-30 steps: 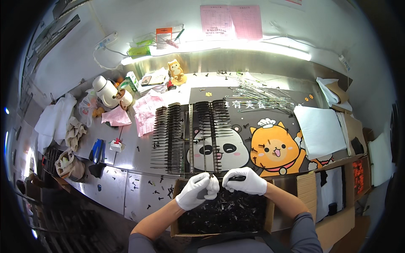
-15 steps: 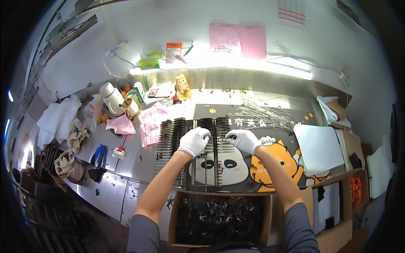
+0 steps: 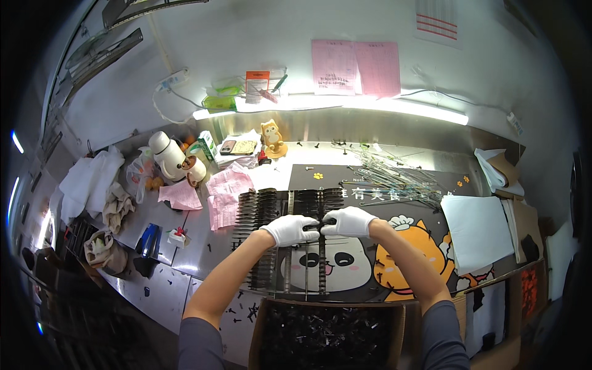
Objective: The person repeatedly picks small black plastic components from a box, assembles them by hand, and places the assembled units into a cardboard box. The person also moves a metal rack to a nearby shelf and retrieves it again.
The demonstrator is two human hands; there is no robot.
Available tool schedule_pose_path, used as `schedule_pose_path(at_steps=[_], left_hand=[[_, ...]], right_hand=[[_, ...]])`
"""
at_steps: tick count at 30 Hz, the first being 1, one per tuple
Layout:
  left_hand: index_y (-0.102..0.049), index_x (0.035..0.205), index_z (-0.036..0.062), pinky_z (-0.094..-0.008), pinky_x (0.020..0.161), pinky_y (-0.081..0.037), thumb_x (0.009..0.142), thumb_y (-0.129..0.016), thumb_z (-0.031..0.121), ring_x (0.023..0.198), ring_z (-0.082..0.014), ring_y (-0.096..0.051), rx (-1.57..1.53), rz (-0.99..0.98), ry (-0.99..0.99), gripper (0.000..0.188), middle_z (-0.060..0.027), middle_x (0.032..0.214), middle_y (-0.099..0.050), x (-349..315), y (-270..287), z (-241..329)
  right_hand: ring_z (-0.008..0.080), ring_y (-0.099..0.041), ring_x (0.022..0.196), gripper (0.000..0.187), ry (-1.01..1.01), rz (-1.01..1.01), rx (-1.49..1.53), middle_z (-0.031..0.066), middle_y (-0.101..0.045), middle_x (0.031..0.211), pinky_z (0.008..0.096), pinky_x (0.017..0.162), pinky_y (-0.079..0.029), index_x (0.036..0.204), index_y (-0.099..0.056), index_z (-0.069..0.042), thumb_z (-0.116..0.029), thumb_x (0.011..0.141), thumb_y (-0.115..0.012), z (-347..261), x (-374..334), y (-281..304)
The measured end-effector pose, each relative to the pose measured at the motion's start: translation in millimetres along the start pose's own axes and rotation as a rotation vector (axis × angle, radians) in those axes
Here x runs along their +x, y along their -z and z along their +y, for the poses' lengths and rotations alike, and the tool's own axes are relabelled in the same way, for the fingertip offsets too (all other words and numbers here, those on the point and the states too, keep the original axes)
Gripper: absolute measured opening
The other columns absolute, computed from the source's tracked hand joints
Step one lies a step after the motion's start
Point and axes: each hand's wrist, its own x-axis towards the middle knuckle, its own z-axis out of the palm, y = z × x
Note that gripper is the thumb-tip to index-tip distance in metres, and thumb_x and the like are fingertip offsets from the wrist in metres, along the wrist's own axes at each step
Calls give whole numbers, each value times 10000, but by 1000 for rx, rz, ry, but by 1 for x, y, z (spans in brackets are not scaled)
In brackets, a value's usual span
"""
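Both hands (image 3: 293, 230) (image 3: 348, 222) at black rack (image 3: 322, 262)

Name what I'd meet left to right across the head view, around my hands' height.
Beige fabric bag, shiny blue object, white-gloved left hand, white-gloved right hand, orange cartoon cat, white rectangular sheet.

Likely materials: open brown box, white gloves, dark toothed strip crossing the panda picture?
Open brown box: probably matte cardboard; plain, dull walls. White gloves: likely thin fabric; soft matte creases. Dark toothed strip: metal or plastic, can't tell; only faint glints.
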Motion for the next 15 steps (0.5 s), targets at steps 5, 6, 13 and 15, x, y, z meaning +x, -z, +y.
schedule_pose_path(at_steps=[5,6,13,15], left_hand=[[-601,1085,-27,-390,826,-535,708,-748,316,961,-345,-666,38,-207,-2,531,-241,997,-669,23,-5,19],[-608,1054,-24,-390,800,-543,700,-737,279,930,-345,-674,147,-194,58,483,-236,977,-675,27,-9,24],[-702,880,5,-398,765,-550,691,-619,212,872,-369,-685,193,-199,211,293,-241,907,-691,34,-15,11],[-702,893,11,-404,777,-547,712,-594,229,882,-381,-679,155,-82,231,303,-248,924,-687,31,-22,11]], right_hand=[[344,-648,912,625,-59,-172,-32,216,-675,975,374,811,-513,1126,-602,19,-405,680,-709,-15,-5,5],[348,-653,824,512,-50,-167,-55,208,-678,896,374,750,-523,1010,-650,8,-374,674,-707,-14,-2,2],[367,-670,751,272,-53,-68,-280,204,-684,817,408,676,-542,902,-666,-38,-231,712,-638,-9,11,-21],[374,-668,762,343,-56,35,-306,193,-684,830,418,687,-545,997,-623,-57,-259,721,-649,-4,8,-25]])
